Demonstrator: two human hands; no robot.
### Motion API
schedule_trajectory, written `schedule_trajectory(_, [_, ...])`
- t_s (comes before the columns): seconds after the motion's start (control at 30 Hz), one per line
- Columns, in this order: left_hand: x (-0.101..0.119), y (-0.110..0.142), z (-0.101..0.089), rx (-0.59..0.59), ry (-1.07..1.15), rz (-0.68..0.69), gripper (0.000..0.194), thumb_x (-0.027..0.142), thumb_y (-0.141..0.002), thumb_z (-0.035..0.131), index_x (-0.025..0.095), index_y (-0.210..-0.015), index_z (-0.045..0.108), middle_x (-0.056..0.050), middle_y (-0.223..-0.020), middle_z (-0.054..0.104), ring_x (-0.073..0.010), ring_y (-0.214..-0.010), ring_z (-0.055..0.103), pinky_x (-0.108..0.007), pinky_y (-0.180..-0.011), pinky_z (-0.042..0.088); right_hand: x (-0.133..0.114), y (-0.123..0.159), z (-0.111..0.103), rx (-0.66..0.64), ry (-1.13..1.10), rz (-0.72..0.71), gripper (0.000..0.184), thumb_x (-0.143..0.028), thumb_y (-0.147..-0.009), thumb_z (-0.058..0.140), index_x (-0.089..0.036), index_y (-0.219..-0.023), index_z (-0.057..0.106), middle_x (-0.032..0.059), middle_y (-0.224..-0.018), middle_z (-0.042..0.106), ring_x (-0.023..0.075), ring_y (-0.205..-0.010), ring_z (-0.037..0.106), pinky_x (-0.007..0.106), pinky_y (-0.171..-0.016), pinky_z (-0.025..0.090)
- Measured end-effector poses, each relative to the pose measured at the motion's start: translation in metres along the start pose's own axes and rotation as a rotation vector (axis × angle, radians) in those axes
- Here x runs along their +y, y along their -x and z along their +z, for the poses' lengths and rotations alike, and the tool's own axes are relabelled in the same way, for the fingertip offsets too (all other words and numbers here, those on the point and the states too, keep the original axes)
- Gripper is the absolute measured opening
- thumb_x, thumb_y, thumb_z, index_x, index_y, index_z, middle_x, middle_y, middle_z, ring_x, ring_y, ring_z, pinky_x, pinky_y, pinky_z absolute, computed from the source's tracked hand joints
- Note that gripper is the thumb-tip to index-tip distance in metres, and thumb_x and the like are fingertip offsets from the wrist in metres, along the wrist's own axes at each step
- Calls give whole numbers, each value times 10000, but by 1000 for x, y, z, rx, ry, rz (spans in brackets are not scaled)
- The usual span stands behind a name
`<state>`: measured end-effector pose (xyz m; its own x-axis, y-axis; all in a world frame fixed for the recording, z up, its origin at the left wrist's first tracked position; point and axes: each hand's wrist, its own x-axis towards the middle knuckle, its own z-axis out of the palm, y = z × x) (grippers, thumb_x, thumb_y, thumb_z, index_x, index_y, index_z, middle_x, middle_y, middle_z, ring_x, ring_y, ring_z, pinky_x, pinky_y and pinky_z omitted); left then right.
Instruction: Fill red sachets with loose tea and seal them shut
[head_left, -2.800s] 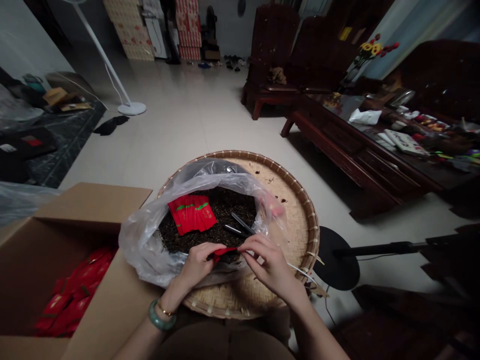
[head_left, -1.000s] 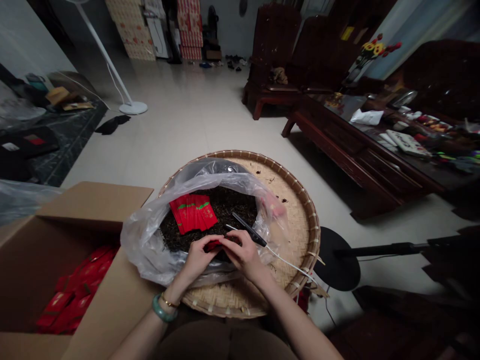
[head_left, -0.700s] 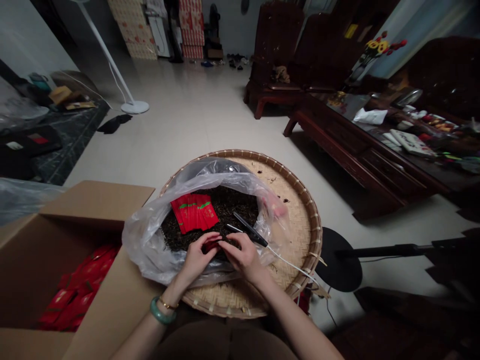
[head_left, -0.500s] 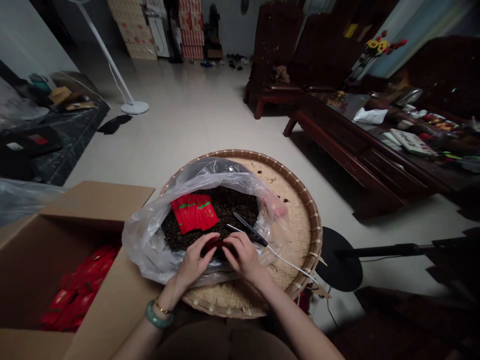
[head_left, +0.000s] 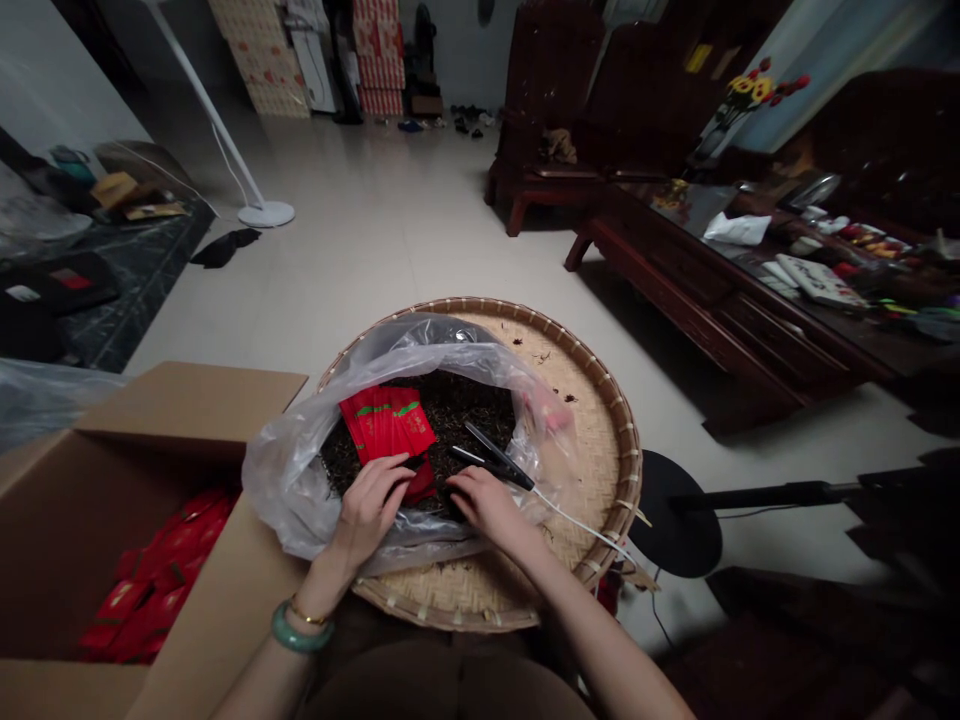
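Head view, as I watched it from my remote station: two hands at work inside a clear plastic bag (head_left: 294, 480) resting on a round bamboo tray (head_left: 596, 430).

**State of the work.** A fanned stack of red packets (head_left: 386, 423) lay on the far left of the dark tea leaves (head_left: 469, 410), which filled the mouth of the bag. More red packets (head_left: 150, 590) lay heaped in a cardboard box (head_left: 187, 400) at near left. The pictures did not show how many packets were finished or how many were left to do.

**The loose packet.** A loose red packet (head_left: 421, 481) lay on the leaves, between the hands and just nearer than the stack. As far as I could judge, its long axis slanted from far right to near left.

**Hands.** The left hand (head_left: 367, 510), with a green bangle (head_left: 302, 633) on its wrist, was open and palm down, its fingers just beside the packet. The right hand (head_left: 487, 503) was curled down over the leaves at near right. I could not tell whether it gripped anything. Black corded tongs (head_left: 491, 467) lay just beyond it, pointing far left.
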<state>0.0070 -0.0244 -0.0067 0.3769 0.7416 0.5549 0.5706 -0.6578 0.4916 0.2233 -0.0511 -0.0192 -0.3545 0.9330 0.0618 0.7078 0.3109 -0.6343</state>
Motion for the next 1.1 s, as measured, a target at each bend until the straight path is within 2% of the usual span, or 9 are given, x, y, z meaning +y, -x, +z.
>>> schedule_trajectory(0.1, [0,-3,-3,35,-92,45,152,135,-867,537,196,-944,653,-86,-1028,635,-214,-956,564,-386,-851,496,-9,-5,5,-136,178,32,209,-225,-859,582,-189,-1057,642,83,-966,619,215,-933,577,316,-799,496])
schedule_trajectory(0.23, [0,-7,-7,22,-181,104,168,121,-838,579,213,-944,672,-73,-934,628,-208,-877,534,-340,-775,492,-17,-15,15,-212,325,111,192,-275,-832,615,-172,-991,651,99,-1006,596,239,-952,570,309,-754,498])
schedule_trajectory(0.4, [1,-10,-11,-60,-171,158,157,119,-838,568,189,-936,669,-65,-868,635,-194,-824,522,-320,-752,483,-15,-21,19,-248,331,173,155,-241,-835,581,-163,-953,644,97,-985,605,223,-920,594,296,-747,484])
schedule_trajectory(0.53, [3,-12,-13,-53,-149,163,137,121,-839,565,176,-914,666,-67,-865,632,-189,-825,523,-320,-751,479,-14,-19,18,-219,272,248,149,-208,-822,546,-158,-923,645,106,-963,625,227,-901,613,299,-740,472])
schedule_trajectory(0.7, [6,-16,-16,14,-163,85,118,123,-836,584,153,-917,664,-70,-831,564,-183,-802,511,-316,-725,464,-8,-20,15,-147,58,320,184,-107,-763,524,-141,-862,676,110,-904,676,217,-827,642,292,-726,461])
schedule_trajectory(0.87, [5,-14,-15,-65,-65,43,104,161,-856,574,168,-892,672,-79,-915,540,-186,-857,522,-311,-743,468,5,-21,1,-76,-113,352,174,-150,-776,541,-159,-857,694,40,-805,710,148,-720,648,225,-662,471])
schedule_trajectory(1.0, [5,-12,-12,-168,44,18,134,195,-886,536,177,-889,669,-80,-994,542,-163,-844,554,-289,-750,483,7,-16,-17,32,-663,489,200,-290,-736,602,-140,-839,686,-2,-604,640,115,-485,553,205,-434,423])
schedule_trajectory(1.1, [9,-14,-11,-262,124,-20,152,207,-899,512,173,-882,660,-88,-1076,545,-146,-832,580,-275,-765,494,-3,-12,-32,78,-957,467,256,-365,-677,680,-147,-812,683,-30,-529,582,82,-415,478,183,-379,371])
